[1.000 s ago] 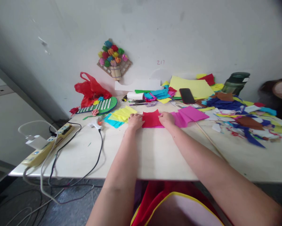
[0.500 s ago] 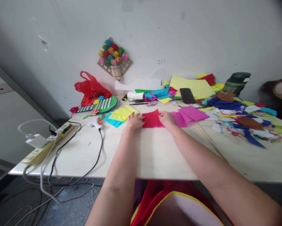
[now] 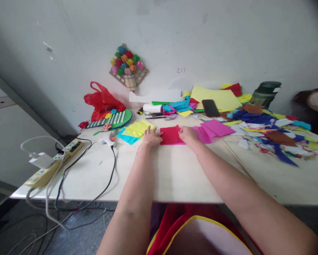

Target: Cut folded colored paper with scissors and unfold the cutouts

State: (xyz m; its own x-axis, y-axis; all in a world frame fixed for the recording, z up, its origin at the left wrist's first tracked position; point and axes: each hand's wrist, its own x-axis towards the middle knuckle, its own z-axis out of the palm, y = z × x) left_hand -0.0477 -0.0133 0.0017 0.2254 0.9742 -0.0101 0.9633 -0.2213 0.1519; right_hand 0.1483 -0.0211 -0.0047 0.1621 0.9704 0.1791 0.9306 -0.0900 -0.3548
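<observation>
A red sheet of crepe paper [image 3: 170, 136] lies flat on the table between my hands, over a strip of pink paper that peeks out along its lower edge. My left hand [image 3: 152, 137] rests at the red sheet's left edge with its fingers spread. At the right edge, my right hand [image 3: 188, 134] is closed, its curled fingers on the red sheet; the fingertips are partly hidden. Creased pink paper [image 3: 219, 128] reaches out to the right of that hand. Beside my left hand are yellow paper [image 3: 138, 128] and blue paper [image 3: 129, 139].
Toward the left sit a glue gun [image 3: 107, 141] with its cord and a power strip [image 3: 52, 166]. A thin stick [image 3: 238, 159] lies beyond my right hand. Behind are a phone [image 3: 210, 108], a red plastic bag [image 3: 103, 101] and a bottle [image 3: 265, 94]. Paper scraps [image 3: 281, 138] cover the right side.
Both hands stay almost in place on the red paper. The whole view shifts very slightly.
</observation>
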